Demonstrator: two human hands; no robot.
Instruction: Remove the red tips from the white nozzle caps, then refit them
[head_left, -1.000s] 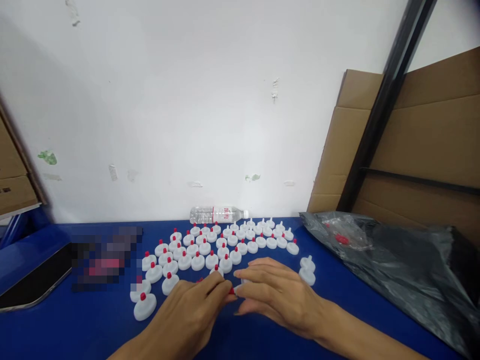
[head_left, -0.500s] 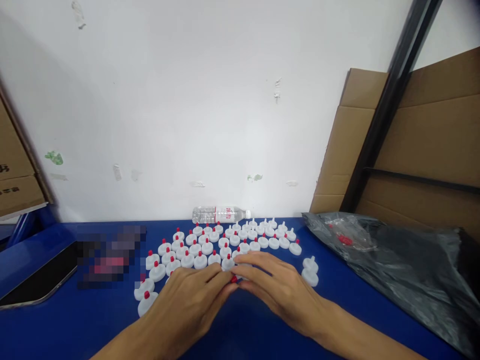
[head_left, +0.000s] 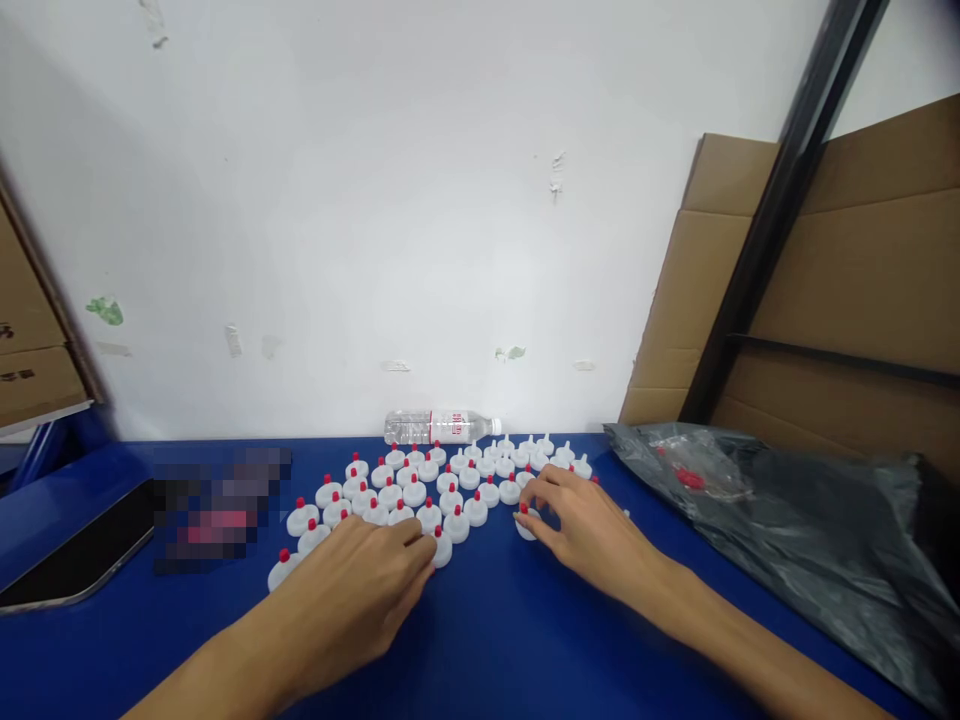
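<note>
Several white caps with red tips (head_left: pixel 409 490) stand in rows on the blue table (head_left: pixel 487 640). My left hand (head_left: pixel 360 590) lies palm down at the near edge of the rows. Its fingers are curled together, and their tips touch a cap (head_left: pixel 442 548) at the front. What they hold, if anything, is hidden. To the right, the fingertips of my right hand (head_left: pixel 592 530) are closed on one white cap with a red tip (head_left: pixel 525 522), which rests on the table apart from the rows.
A clear water bottle (head_left: pixel 442 427) lies against the white wall behind the caps. A black plastic bag (head_left: pixel 795 520) with small red parts on it spreads at the right, in front of cardboard sheets (head_left: pixel 847 290). A dark flat device (head_left: pixel 75 555) lies at the left.
My hands, which met over a red tip in the middle, have parted. The right hand moved right and away with a cap, while the left stayed by the front row.
</note>
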